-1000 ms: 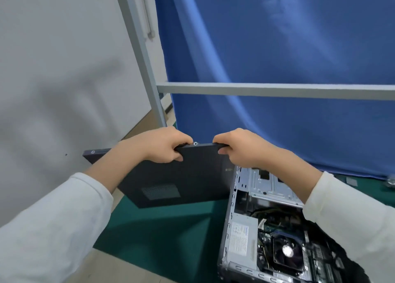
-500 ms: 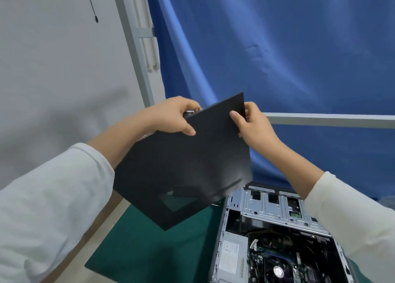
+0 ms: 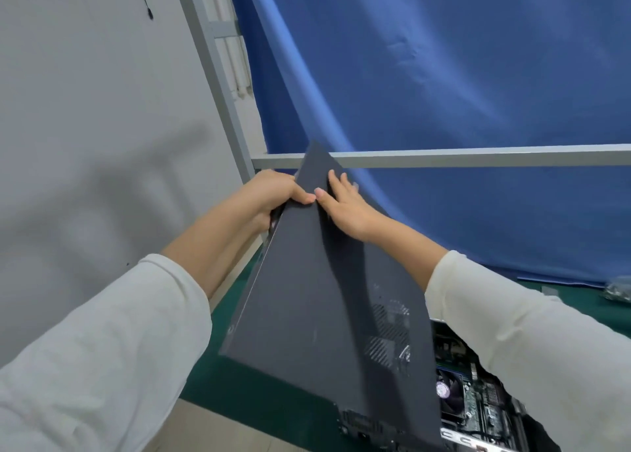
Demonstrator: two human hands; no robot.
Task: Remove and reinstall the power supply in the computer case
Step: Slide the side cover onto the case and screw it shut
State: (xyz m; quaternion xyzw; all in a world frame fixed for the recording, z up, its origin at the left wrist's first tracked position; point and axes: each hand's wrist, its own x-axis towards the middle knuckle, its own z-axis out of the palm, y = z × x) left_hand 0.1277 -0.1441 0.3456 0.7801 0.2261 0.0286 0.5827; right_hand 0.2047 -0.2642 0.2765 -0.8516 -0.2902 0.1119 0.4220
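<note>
Our left hand grips the upper left edge of the dark side panel, thumb over the face and fingers curled behind it. Our right hand lies flat on the panel's outer face just beside the left thumb, fingers straight, pressing rather than clasping. Both hands sit near the panel's top corner, so the whole sheet hangs below and toward us, its long axis running from that corner down to the lower right.

The relation that matters is that the panel stands tilted in front of the open computer case, which lies on the green table below and to the right of our hands. The right arm is the nearer to the case. We judge the panel has to go aside, probably leftward, before the case can be reached.

The power supply itself is hidden: the panel covers most of the case, and only a fan and some board parts show at the lower right, partly cut off by the frame edge and our right sleeve. The left fingers behind the panel cannot be seen.
</note>
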